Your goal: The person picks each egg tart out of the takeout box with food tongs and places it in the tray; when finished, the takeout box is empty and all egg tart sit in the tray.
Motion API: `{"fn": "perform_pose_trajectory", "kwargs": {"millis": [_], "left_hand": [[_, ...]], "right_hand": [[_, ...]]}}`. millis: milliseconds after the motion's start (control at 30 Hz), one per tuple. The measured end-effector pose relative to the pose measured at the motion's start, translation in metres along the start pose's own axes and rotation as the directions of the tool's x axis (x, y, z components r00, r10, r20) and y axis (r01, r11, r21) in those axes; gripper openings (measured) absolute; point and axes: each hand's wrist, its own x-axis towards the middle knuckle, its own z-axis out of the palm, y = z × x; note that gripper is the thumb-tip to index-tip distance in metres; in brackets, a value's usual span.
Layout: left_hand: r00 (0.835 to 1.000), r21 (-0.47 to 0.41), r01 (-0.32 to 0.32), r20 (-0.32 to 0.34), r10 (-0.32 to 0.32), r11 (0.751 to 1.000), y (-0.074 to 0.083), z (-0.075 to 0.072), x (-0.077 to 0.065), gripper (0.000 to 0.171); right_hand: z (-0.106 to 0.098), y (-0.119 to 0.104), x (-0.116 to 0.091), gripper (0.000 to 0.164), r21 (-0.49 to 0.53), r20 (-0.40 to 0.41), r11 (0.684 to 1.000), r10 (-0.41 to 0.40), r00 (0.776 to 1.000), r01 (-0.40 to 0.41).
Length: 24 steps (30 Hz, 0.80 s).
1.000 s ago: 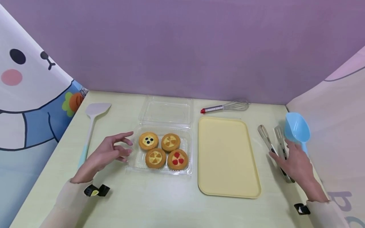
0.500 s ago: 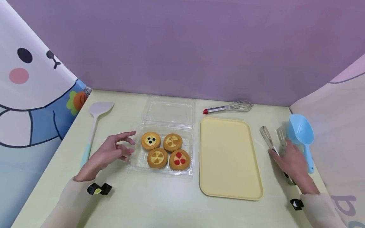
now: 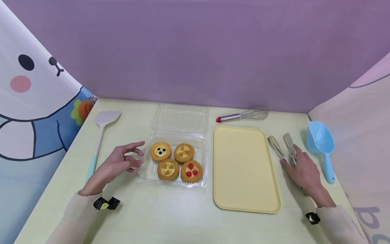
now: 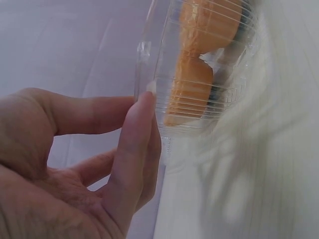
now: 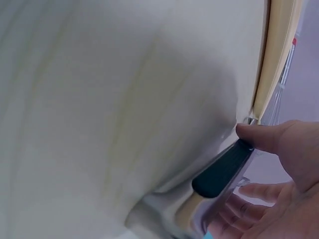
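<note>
In the head view, my right hand grips a pair of metal tongs beside the right edge of the yellow tray. The right wrist view shows the thumb and fingers on either side of the tongs' dark grip; the two arms are spread. My left hand has loosely bent fingers at the left side of a clear plastic container, holding nothing. From the left wrist, the fingertips appear close to its rim; contact is unclear. Several round tarts sit inside, and its lid is folded back.
A whisk with a red end lies behind the tray. To the right of the tongs is a light-blue scoop. A white spatula with a mint handle lies at the left. A purple backdrop stands behind the table.
My right hand has shifted left with the tongs, away from the blue scoop and closer to the tray. The left hand stays beside the container.
</note>
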Motion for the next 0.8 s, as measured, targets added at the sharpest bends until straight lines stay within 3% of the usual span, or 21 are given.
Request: {"fn": "perform_pose_trajectory", "kwargs": {"millis": [500,800], "left_hand": [[1.0,0.008,0.0,-0.017,0.001,1.0,-0.001,0.002,-0.001,0.079],[1.0,0.018,-0.004,-0.022,0.005,1.0,-0.002,0.002,0.0,0.078]], "right_hand": [[-0.007,-0.005,0.0,0.068,0.017,-0.127,0.996,-0.082,0.989,0.084],[-0.014,-0.032,-0.002,0.067,0.039,-0.164,0.983,-0.169,0.972,0.178]]}}
